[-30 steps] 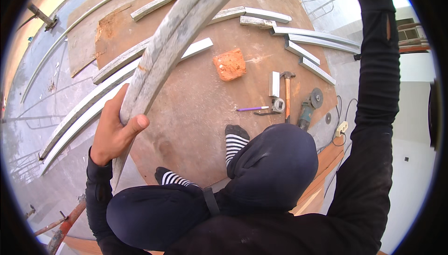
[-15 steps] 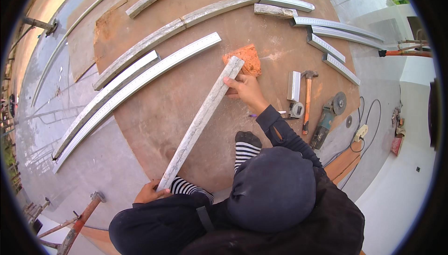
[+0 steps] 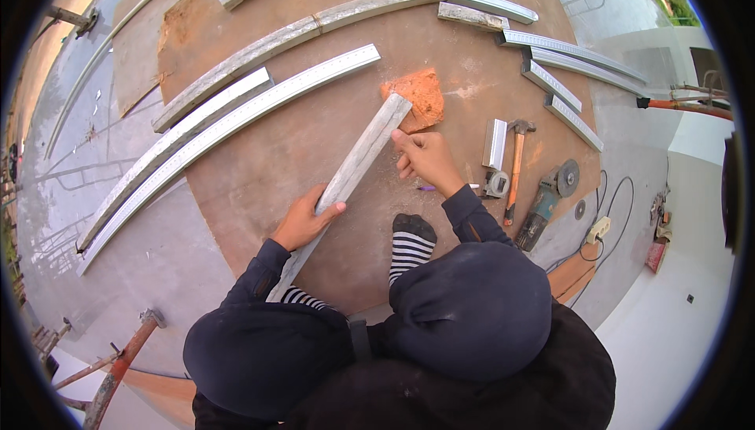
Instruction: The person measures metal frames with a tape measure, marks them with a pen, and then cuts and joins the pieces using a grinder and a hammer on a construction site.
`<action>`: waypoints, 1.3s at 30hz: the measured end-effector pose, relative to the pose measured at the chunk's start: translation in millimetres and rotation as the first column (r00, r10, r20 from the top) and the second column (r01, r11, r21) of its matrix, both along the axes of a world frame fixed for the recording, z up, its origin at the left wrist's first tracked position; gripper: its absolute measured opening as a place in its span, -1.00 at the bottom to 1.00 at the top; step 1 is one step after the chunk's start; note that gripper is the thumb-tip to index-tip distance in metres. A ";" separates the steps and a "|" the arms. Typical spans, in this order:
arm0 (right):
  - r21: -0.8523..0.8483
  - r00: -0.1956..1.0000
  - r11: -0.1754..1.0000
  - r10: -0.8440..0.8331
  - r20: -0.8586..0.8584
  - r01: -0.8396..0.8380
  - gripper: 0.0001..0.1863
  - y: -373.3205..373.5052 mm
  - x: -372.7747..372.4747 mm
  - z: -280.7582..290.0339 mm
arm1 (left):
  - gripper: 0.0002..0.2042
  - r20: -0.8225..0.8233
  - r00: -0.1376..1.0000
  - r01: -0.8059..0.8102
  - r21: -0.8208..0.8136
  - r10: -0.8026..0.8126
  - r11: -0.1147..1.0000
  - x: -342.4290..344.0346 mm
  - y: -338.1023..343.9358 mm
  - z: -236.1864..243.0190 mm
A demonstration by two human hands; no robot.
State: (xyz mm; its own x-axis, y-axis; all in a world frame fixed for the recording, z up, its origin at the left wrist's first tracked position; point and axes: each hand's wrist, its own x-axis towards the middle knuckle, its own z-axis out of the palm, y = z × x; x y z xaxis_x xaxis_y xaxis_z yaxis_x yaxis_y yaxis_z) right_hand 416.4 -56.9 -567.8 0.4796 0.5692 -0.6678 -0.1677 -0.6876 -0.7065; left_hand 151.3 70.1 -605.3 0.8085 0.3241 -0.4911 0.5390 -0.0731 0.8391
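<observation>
A long, weathered grey-white bar (image 3: 364, 151) slants across my front, its upper end over a rough orange block (image 3: 417, 99) and its lower end by my left foot. My left hand (image 3: 305, 216) is wrapped around the bar near its middle, thumb on top. Close beside the bar's upper end is my right hand (image 3: 425, 158), fingers curled in and nothing visible in them; whether a fingertip touches the bar's edge I cannot tell. A pen (image 3: 448, 188) with a purple end lies just below that hand.
To the right lie a tape measure (image 3: 495, 184), a short silver channel piece (image 3: 494, 144), a hammer (image 3: 515, 170) and an angle grinder (image 3: 546, 206). Beyond is a power strip (image 3: 599, 230) with cables. Silver channels (image 3: 236, 143) and another weathered bar (image 3: 259, 52) stretch across the brown board.
My left hand has slid from the bar's lower end up to its middle. My right hand has come off the bar's top and curled beside it.
</observation>
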 end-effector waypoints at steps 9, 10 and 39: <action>-0.257 0.414 0.861 0.061 0.908 0.438 -0.59 -170.6 106.7 -58.4 | -0.42 -0.150 0.983 -0.112 -0.010 0.109 0.994 22.8 -1.4 7.0; -0.233 0.377 0.881 0.068 0.924 0.411 -0.57 -175.7 109.7 -61.3 | -0.42 -0.166 0.981 -0.106 0.004 0.105 0.994 24.3 -0.4 8.8; 0.152 0.672 0.977 -0.014 0.741 -0.147 -0.68 -32.5 -6.6 4.9 | -0.42 -0.131 0.987 -0.047 0.299 0.089 0.953 24.7 -12.1 7.8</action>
